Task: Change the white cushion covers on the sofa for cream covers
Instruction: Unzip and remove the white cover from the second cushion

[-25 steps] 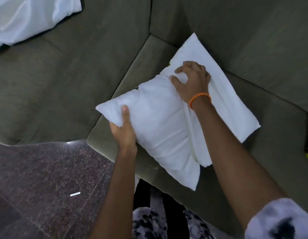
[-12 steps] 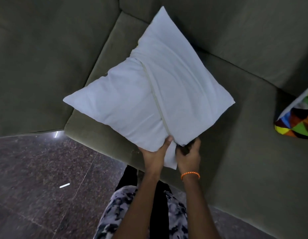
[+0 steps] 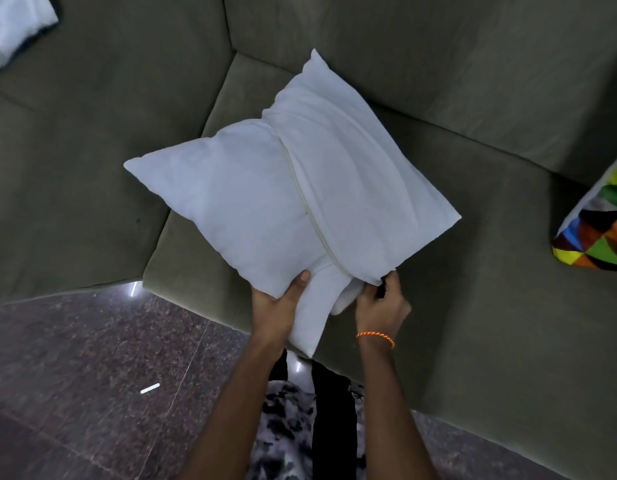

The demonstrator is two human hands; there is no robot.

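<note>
A white cushion (image 3: 251, 199) lies diamond-wise on the olive sofa seat (image 3: 490, 306), with a pale zip seam (image 3: 309, 206) running across its middle. A loose flap of the cover (image 3: 312, 317) hangs from its near corner over the seat's front edge. My left hand (image 3: 277, 303) grips the near corner, thumb on top. My right hand (image 3: 381, 303), with an orange wrist band, pinches the cover's edge just right of the flap.
A multicoloured patterned cushion (image 3: 598, 233) sits at the right edge of the seat. White fabric (image 3: 16, 29) lies on the sofa at the top left. Dark speckled stone floor (image 3: 92, 375) runs in front of the sofa, beside my patterned trousers (image 3: 286, 427).
The cushion was turned zip side up and both hands came to its near corner. Since half a second ago my hands have spread apart and a flap of cover now hangs between them.
</note>
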